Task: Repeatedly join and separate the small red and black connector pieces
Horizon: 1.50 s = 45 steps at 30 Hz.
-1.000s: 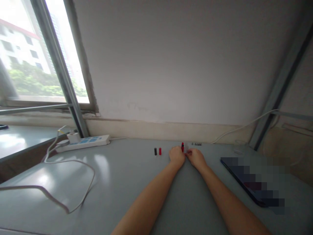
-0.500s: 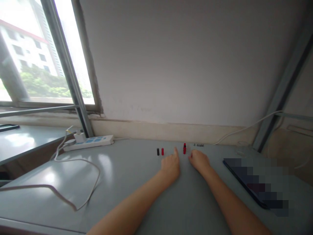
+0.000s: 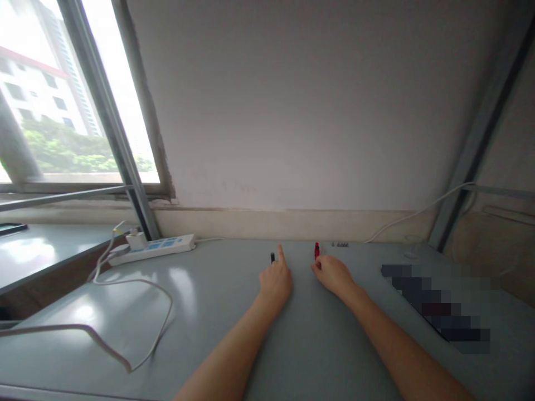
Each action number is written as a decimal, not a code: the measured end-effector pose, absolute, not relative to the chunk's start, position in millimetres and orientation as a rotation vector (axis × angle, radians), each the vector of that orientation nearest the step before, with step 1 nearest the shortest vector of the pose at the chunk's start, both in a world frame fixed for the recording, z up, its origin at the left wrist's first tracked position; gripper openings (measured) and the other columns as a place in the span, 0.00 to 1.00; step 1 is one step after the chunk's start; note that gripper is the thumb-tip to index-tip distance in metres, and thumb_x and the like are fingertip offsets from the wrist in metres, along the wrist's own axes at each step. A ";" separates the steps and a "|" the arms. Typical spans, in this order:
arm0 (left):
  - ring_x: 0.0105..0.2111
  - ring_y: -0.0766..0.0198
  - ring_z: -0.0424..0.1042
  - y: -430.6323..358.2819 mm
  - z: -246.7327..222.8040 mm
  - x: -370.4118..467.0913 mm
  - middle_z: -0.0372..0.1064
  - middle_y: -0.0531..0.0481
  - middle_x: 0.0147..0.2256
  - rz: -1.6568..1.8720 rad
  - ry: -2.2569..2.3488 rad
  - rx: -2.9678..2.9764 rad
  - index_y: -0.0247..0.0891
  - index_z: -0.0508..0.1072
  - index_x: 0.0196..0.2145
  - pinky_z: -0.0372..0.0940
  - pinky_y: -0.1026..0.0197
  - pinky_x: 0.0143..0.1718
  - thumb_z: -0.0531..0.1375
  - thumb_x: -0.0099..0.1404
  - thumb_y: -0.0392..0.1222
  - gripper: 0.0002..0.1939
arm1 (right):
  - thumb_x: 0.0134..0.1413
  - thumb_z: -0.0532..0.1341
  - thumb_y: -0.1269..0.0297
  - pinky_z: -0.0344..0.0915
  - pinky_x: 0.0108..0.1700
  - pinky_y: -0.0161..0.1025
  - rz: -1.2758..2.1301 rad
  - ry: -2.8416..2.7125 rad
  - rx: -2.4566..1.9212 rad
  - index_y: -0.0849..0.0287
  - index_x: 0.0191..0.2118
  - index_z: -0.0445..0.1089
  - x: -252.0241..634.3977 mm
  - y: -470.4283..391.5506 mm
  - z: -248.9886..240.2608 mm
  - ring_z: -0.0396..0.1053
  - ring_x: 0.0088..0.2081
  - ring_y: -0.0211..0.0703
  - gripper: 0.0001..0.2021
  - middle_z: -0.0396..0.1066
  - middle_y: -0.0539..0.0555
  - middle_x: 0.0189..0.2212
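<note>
My left hand (image 3: 276, 278) is over the grey table with its index finger stretched out and the other fingers curled in. Just beyond it stands a small black cylinder (image 3: 272, 257), its lower part hidden by the hand. The red cylinder beside it is out of sight behind my fingers. My right hand (image 3: 330, 273) is closed, fingertips pressed together; whatever it may pinch is too small to make out. Right behind its fingertips are small red and black pieces (image 3: 316, 249). Several tiny dark pieces (image 3: 341, 245) lie in a row near the wall.
On the left, a white power strip (image 3: 167, 244) with a plug and a looping white cable (image 3: 165, 312) lies on the table (image 3: 209, 334). A dark flat object, partly pixelated, lies at the right (image 3: 434, 317). A wall stands behind.
My left hand has moved left, now covering the red cylinder near the black one. My right hand has shifted slightly left, in front of the red and black pieces.
</note>
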State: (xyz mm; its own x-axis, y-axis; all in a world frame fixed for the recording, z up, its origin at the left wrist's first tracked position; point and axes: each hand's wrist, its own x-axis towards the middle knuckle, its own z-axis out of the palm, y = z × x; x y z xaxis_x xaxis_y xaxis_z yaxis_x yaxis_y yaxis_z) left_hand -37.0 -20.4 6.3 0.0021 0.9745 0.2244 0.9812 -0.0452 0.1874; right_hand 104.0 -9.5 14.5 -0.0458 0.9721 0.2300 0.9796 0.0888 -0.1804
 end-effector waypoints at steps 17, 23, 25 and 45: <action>0.22 0.70 0.65 -3.4 -7.4 -29.3 0.70 0.47 0.30 -1.856 -2.014 -2.477 0.34 0.67 0.35 0.62 0.67 0.25 0.49 0.60 0.33 0.09 | 0.55 0.47 0.66 0.51 0.24 0.31 0.636 -1.818 -1.588 0.62 0.21 0.63 102.8 2.3 9.8 0.57 0.18 0.33 0.15 0.60 0.48 0.14; 0.13 0.77 0.56 -11.6 1.6 -21.7 0.67 0.51 0.26 -2.277 -2.172 -2.409 0.32 0.65 0.34 0.55 0.71 0.16 0.49 0.60 0.32 0.07 | 0.54 0.46 0.62 0.47 0.19 0.30 1.056 -1.604 -1.368 0.61 0.21 0.60 100.2 -0.4 10.9 0.48 0.14 0.30 0.15 0.50 0.42 0.11; 0.13 0.78 0.55 -14.5 5.7 -22.0 0.67 0.51 0.27 -2.345 -2.241 -2.370 0.32 0.65 0.35 0.54 0.71 0.15 0.48 0.60 0.32 0.07 | 0.54 0.47 0.62 0.47 0.18 0.29 1.063 -1.599 -1.335 0.61 0.22 0.59 101.2 0.3 10.8 0.48 0.14 0.29 0.14 0.50 0.42 0.12; 0.11 0.78 0.54 -15.9 9.1 -23.8 0.63 0.55 0.21 -2.511 -2.247 -2.268 0.33 0.63 0.27 0.50 0.71 0.13 0.51 0.60 0.40 0.08 | 0.50 0.54 0.69 0.58 0.33 0.33 0.319 -2.073 -1.310 0.61 0.34 0.68 111.2 0.2 11.2 0.64 0.29 0.35 0.07 0.70 0.53 0.29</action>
State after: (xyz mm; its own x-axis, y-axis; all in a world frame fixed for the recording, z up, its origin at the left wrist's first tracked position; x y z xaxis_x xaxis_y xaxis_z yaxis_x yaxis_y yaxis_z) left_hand -23.8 -15.9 9.1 -0.1052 0.9879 0.1141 0.0041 -0.1143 0.9934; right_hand 111.2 0.2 11.2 -0.2835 0.8724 0.3981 0.7124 0.4695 -0.5216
